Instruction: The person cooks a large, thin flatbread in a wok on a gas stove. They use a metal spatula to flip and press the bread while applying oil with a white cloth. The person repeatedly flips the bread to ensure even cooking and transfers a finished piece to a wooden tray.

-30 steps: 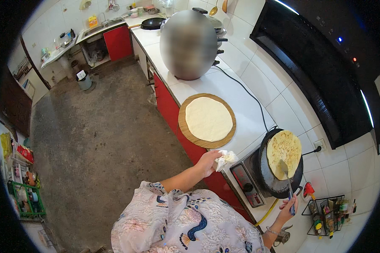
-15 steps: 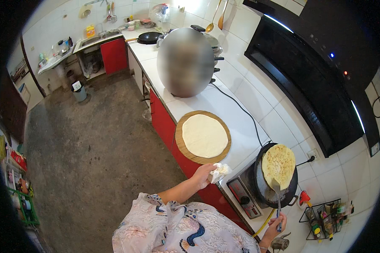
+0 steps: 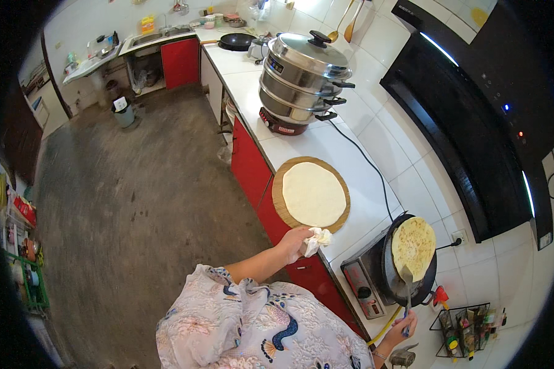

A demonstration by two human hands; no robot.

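Observation:
A crumpled white cloth [image 3: 317,240] is bunched in my left hand [image 3: 294,244], which is closed around it just in front of the round wooden board [image 3: 278,195]. A flat, pale sheet of rolled dough [image 3: 314,194] covers most of that board. To the right, my right hand [image 3: 402,329] grips the handle of a metal spatula [image 3: 408,288]. The spatula's blade meets the near edge of a browned flatbread [image 3: 413,249]. This flatbread lies toward the right side of a black pan [image 3: 385,261], leaving the pan's left part uncovered.
A gas stove [image 3: 361,289] holds the pan. Beyond the board stands a stacked steel steamer [image 3: 295,86], its cord running along the white counter [image 3: 366,178]. A dark range hood [image 3: 455,123] overhangs the right. A wire spice rack [image 3: 461,332] sits at lower right.
The whole view has shifted, so counter items appear farther right. Both hands keep their holds on the cloth and spatula, and the flatbread stays in the pan.

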